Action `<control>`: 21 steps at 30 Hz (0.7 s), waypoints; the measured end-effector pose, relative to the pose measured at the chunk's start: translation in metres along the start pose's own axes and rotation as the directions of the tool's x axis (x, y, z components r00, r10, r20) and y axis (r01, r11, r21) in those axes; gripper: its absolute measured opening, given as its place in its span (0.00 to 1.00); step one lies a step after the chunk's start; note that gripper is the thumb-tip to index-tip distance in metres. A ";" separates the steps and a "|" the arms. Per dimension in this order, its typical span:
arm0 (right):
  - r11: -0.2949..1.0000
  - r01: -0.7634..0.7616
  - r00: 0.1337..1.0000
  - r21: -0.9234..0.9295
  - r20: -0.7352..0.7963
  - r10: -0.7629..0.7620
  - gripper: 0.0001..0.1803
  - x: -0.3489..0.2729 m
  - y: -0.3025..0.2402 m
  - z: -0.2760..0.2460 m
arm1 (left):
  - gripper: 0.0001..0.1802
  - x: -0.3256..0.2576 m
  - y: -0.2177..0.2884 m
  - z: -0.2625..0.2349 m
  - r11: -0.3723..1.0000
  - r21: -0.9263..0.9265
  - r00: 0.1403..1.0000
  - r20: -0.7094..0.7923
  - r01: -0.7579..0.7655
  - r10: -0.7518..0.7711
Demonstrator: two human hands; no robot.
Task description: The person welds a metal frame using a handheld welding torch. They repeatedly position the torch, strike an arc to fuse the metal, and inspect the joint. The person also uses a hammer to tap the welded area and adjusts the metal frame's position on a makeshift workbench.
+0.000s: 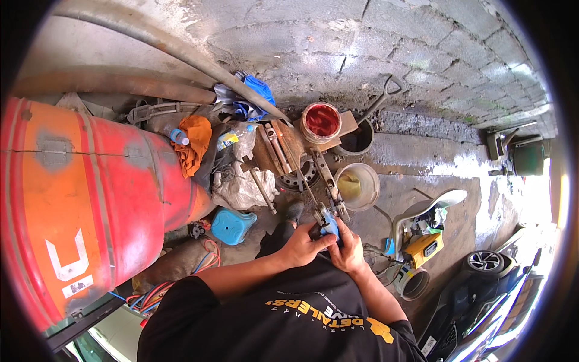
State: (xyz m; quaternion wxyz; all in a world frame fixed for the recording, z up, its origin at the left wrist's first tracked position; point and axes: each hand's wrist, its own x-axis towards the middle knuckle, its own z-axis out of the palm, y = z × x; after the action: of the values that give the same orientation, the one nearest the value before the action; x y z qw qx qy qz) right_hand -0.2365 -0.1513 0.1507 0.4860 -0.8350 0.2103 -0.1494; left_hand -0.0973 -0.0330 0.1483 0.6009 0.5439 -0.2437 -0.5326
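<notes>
Close in front of my body, both hands are closed together around a small dark part [315,231] and a crumpled blue cloth [329,224]. My left hand [306,246] grips the dark part, its thumb reaching toward the cloth. From the other side my right hand [348,246] pinches the blue cloth. Fingers hide much of the dark part, so its kind is unclear. Just beyond my fingers a metal bar with holes [326,175] and a thin rod run away to a rusty stand [265,154].
An open pail of red stuff [306,131] and a whitish bucket [373,186] stand ahead. A blue stool [232,226] and a large red-orange tank [129,181] are left. At right are a white chair [443,199], a yellow case [424,249] and a dark vehicle [464,301]. A block wall rises behind.
</notes>
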 end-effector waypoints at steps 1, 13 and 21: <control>1.000 -0.003 1.000 0.021 -0.004 0.004 0.31 -0.001 -0.001 0.000 | 0.20 -0.001 -0.002 0.001 1.000 0.020 1.000 -0.014 -0.008 0.008; 0.997 -0.034 0.999 0.065 -0.013 0.034 0.33 -0.013 -0.001 -0.003 | 0.20 -0.007 0.000 0.008 0.999 0.053 1.000 -0.007 0.002 -0.002; 0.997 -0.059 0.998 0.039 0.006 0.059 0.32 -0.010 -0.006 -0.001 | 0.19 -0.007 -0.006 0.008 0.999 -0.031 0.997 -0.074 0.015 -0.018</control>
State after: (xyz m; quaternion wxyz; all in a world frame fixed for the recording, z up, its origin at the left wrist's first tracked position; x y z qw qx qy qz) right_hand -0.2448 -0.1447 0.1558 0.5069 -0.8192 0.2308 -0.1369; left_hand -0.1083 -0.0287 0.1475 0.6132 0.5563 -0.2087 -0.5206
